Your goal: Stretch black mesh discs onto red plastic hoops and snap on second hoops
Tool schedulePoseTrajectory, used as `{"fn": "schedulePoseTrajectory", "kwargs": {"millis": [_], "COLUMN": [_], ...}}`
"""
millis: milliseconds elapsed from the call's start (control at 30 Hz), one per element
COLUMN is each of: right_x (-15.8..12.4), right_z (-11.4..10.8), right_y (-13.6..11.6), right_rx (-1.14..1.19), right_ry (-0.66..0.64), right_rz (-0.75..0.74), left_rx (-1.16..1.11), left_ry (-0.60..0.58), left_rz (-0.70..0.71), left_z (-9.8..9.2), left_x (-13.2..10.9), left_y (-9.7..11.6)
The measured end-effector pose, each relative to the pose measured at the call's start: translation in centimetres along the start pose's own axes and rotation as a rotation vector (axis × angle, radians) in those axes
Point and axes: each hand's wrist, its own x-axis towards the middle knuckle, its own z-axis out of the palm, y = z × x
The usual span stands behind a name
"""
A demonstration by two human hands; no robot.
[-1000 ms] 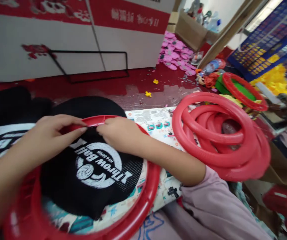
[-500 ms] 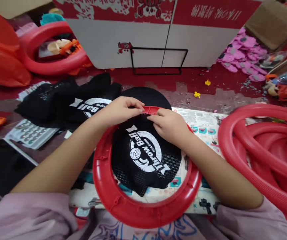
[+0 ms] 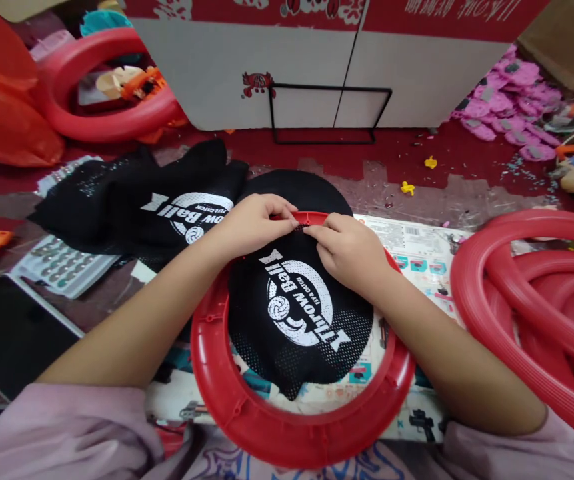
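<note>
A red plastic ring lies in front of me on a printed sheet. Inside it sits a black mesh net printed with a white "Throw Ball" logo. My left hand pinches the net's far edge against the top of the ring. My right hand pinches the same edge just to the right, fingertips almost touching the left ones. Both hands are closed on the mesh at the rim.
More black nets are piled at the left. Stacked red rings lie at the right, another red ring at the far left. A white and red box with a black wire frame stands behind. Pink pieces litter the red floor.
One second ago the view looked further right and closer. It has swung left and pulled back. My hands stay on the net's top edge, shifted slightly along the rim.
</note>
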Motion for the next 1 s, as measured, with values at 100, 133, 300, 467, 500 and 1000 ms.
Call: {"fn": "schedulePoseTrajectory", "kwargs": {"millis": [100,133,300,467,500,1000], "right_x": [0.1,0.1,0.3,0.0,-0.1,-0.6], "right_z": [0.0,0.0,0.0,-1.4,-1.8,0.4], "right_y": [-0.1,-0.1,-0.3,-0.6,-0.6,0.9], "right_rx": [-0.007,-0.015,-0.099,-0.075,-0.032,0.059], "right_ry": [-0.009,-0.016,-0.053,-0.147,-0.182,0.116], "right_rz": [0.003,0.005,0.007,0.009,0.006,-0.114], "left_rx": [0.032,0.040,0.105,0.225,0.293,0.216], "left_ry": [0.016,0.019,0.042,0.018,-0.012,-0.086], "left_rz": [0.003,0.006,0.064,0.067,0.062,0.137], "left_z": [0.1,0.2,0.7,0.0,-0.4,0.6], "left_x": [-0.1,-0.1,0.1,-0.2,-0.5,-0.5], "left_y": [0.0,-0.1,-0.7,-0.1,0.3,1.1]}}
